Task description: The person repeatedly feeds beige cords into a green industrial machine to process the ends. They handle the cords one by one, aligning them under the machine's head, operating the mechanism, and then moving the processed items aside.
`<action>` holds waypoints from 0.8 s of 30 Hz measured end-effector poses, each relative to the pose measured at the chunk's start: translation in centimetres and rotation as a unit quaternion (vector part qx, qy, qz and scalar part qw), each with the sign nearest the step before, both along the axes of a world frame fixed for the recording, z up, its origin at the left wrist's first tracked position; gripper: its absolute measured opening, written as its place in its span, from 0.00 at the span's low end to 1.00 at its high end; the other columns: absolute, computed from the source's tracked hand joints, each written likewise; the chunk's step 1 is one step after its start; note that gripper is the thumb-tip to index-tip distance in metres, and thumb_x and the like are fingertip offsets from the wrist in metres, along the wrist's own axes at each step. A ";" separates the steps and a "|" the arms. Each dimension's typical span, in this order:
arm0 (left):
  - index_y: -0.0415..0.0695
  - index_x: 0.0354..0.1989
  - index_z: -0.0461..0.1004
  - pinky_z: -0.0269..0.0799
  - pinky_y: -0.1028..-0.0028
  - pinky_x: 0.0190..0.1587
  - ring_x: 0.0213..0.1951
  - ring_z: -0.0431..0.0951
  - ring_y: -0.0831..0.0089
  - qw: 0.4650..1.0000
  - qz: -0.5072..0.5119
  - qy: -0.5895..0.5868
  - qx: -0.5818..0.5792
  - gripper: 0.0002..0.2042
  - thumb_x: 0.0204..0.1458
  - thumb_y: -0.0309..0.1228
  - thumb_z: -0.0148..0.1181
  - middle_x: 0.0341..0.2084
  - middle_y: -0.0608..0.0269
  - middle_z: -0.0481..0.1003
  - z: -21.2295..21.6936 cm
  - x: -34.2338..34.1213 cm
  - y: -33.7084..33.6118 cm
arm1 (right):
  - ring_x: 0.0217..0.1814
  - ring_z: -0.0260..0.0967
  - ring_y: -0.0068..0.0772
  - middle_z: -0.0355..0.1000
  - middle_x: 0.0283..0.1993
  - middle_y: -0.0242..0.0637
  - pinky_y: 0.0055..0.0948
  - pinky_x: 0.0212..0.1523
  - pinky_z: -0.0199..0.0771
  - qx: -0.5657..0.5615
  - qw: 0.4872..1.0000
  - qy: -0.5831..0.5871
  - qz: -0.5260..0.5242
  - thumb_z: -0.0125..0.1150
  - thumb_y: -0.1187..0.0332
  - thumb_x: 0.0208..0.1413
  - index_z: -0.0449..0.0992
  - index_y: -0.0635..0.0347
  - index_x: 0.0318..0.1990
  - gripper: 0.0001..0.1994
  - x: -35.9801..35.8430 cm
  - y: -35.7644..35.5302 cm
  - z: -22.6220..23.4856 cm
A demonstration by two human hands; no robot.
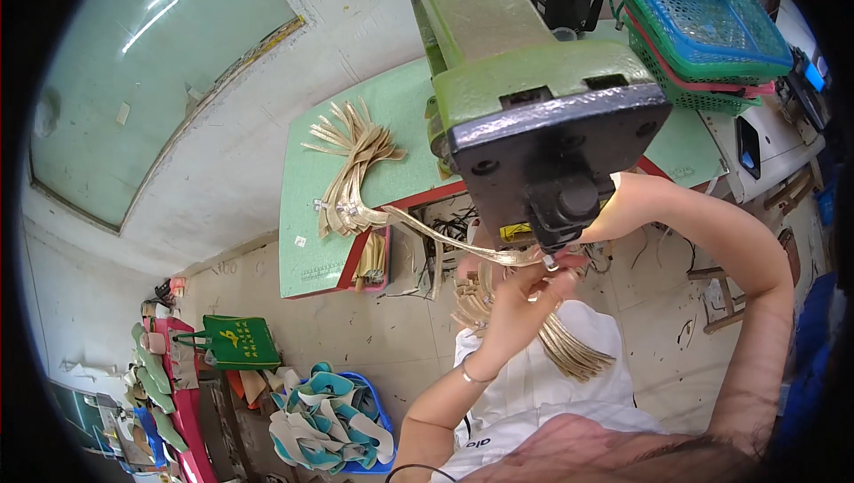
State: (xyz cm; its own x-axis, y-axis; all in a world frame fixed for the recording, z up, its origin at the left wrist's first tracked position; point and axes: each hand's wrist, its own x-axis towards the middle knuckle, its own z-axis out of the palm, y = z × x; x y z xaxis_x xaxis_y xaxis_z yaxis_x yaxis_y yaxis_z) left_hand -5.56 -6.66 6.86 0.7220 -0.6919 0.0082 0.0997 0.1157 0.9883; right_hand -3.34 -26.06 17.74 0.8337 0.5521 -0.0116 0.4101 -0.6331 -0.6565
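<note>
My left hand (pixel 525 305) is closed in a pinch on a gold strap (pixel 480 252), right beneath the working tip of a green and black machine (pixel 569 145). A small silver piece, perhaps a buckle, shows at the fingertips. From there the strap runs left to a bundle of gold straps (pixel 351 167) on the green table. More gold straps (pixel 574 350) hang below my left hand over the white clothing on my lap. My right hand (pixel 598 227) reaches in from the right beside the machine head, which hides most of its fingers.
Stacked plastic baskets (pixel 703 20) stand at the back right, near a phone (pixel 748 147). The green table (pixel 311 256) has a red edge. On the floor at lower left are a blue tub (pixel 384 421) of teal and white pieces and a green bag (pixel 240 341).
</note>
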 end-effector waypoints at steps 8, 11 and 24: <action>0.32 0.38 0.73 0.66 0.84 0.29 0.29 0.74 0.81 0.992 0.087 0.060 -0.073 0.12 0.59 0.31 0.49 0.29 0.59 0.77 1.0 -0.5 0.4 | 0.47 0.66 0.42 0.68 0.50 0.44 0.31 0.47 0.67 0.030 0.999 0.015 -0.019 0.61 0.56 0.50 0.69 0.59 0.50 0.24 -0.4 -0.7 1.1; 0.33 0.37 0.73 0.66 0.84 0.29 0.29 0.74 0.81 0.992 0.092 0.053 -0.064 0.12 0.59 0.31 0.49 0.28 0.60 0.77 0.8 -0.2 1.5 | 0.49 0.65 0.40 0.67 0.51 0.45 0.32 0.48 0.66 -0.030 0.992 0.107 -0.063 0.61 0.56 0.50 0.68 0.60 0.51 0.24 -0.7 0.0 2.4; 0.38 0.31 0.70 0.57 0.82 0.18 0.17 0.67 0.79 0.974 0.083 0.203 -0.051 0.10 0.57 0.33 0.48 0.17 0.62 0.70 -1.5 0.8 7.7 | 0.30 0.71 0.37 0.73 0.31 0.45 0.31 0.31 0.71 0.180 0.969 -0.118 -0.121 0.58 0.63 0.53 0.77 0.65 0.33 0.12 -5.1 4.8 -8.0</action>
State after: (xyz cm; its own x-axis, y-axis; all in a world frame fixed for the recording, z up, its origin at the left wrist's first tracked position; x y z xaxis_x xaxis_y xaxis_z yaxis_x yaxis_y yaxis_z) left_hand -4.76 1.00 5.40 0.7821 -0.5754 -0.2392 0.4517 0.2591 0.8537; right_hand -8.42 -21.28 9.77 0.8950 0.2731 0.3527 0.4444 -0.4771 -0.7582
